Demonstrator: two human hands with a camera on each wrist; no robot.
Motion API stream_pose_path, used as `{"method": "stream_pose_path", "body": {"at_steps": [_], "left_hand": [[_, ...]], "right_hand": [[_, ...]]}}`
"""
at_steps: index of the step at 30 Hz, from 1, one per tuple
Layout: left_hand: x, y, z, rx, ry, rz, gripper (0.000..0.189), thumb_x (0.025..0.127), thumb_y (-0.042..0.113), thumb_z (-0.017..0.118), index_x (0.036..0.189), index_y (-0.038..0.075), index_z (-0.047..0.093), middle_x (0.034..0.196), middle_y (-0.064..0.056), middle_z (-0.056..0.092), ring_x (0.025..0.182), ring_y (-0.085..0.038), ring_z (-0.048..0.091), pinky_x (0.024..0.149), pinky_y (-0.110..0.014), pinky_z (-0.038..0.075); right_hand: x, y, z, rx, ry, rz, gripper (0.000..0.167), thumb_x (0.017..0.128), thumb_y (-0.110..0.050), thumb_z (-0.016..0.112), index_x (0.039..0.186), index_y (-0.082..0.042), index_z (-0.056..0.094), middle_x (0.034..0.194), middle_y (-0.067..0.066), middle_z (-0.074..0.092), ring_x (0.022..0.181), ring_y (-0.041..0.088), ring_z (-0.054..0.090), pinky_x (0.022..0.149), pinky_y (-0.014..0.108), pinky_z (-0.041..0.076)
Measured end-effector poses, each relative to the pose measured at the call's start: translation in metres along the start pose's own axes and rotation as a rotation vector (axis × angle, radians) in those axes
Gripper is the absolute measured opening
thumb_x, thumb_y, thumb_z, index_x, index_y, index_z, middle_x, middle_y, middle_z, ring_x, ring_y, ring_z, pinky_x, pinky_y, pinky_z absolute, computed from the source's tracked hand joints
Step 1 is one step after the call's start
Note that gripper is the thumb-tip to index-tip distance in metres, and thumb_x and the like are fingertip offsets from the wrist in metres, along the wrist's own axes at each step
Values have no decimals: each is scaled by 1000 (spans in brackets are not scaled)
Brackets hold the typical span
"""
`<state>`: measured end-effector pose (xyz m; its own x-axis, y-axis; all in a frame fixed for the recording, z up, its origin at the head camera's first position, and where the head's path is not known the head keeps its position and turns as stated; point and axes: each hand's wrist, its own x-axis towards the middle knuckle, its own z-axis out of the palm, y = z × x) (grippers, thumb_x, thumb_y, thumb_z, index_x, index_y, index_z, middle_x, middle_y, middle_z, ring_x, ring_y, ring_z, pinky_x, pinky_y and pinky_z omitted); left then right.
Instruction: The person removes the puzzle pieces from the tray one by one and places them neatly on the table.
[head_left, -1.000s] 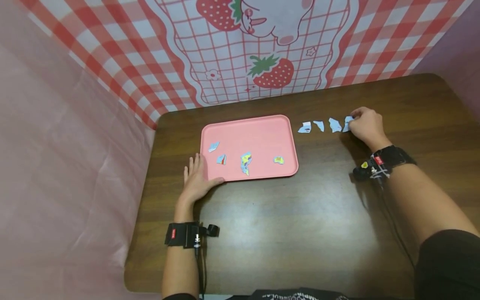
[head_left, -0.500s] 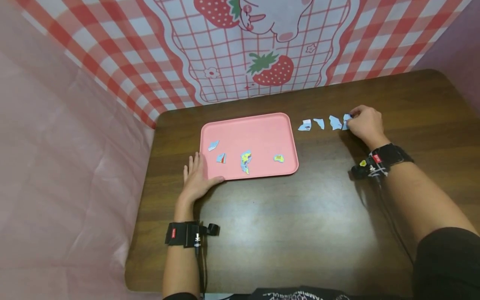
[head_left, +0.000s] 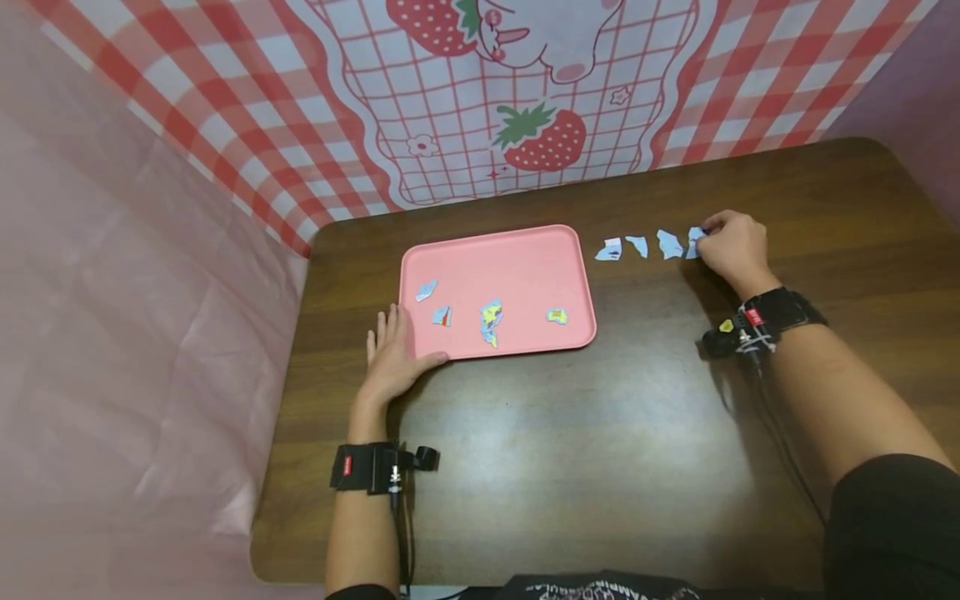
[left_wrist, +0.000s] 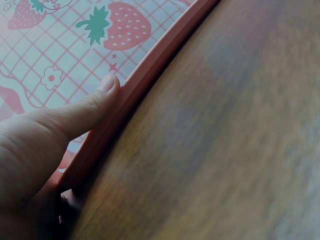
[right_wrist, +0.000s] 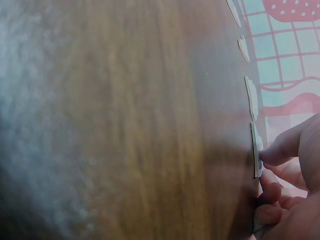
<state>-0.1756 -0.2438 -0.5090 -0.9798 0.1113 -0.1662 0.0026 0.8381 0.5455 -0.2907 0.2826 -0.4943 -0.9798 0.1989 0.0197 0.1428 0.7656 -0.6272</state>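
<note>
My right hand [head_left: 737,248] is at the right end of a row of flat, pale-blue puzzle pieces on the table. Thumb and fingers pinch the edge of the end piece [head_left: 693,242], partly covering it; in the right wrist view this puzzle piece [right_wrist: 256,150] lies low against the wood. To its left are another jagged blue piece [head_left: 669,244], a narrow piece [head_left: 638,246] and a blue-and-white piece [head_left: 610,250]. My left hand [head_left: 392,358] rests with spread fingers at the near left corner of a pink tray [head_left: 517,262], its thumb [left_wrist: 102,95] along the rim.
Inside the tray lie two blue pieces, one higher [head_left: 426,290] and one with red [head_left: 442,316], a long yellow-and-blue piece [head_left: 491,323] and a small yellow one [head_left: 557,316]. A strawberry-print cloth [head_left: 450,108] hangs behind the brown table [head_left: 555,467]. Cables run from both wrist cameras.
The head view has shifted slightly. My right fingers stay on the end piece, which shows only a tiny shift. My left hand keeps its place at the tray.
</note>
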Motion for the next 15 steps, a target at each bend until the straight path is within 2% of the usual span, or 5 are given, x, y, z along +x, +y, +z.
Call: {"method": "stream_pose_path", "body": {"at_steps": [6,11,15], "left_hand": [[0,0,-1,5,-4,0,122,83,64,72,162,4,1,168,-17,-5,153,-34,-14,118,-56,-11],[1,0,-1,8,-3,-2,122,83,64,71,162,4,0,168,-16,-6,153,-33,-14,118,-55,-11],[0,0,0,5,-3,0,122,83,64,72,162,5,0,168,-16,-6,153,-33,-15,118,-56,-11]], "right_hand": [[1,-2,0,14,11,19,42,90,-16,50,121,9,64,114,30,64,109,45,54,90,53,40],[3,-7,2,43,52,48,43,93,-21,50,123,6,66,116,28,65,111,44,54,89,51,40],[-3,-15,8,88,101,17,42,92,-18,51,123,6,66,114,28,61,113,43,51,91,52,39]]}}
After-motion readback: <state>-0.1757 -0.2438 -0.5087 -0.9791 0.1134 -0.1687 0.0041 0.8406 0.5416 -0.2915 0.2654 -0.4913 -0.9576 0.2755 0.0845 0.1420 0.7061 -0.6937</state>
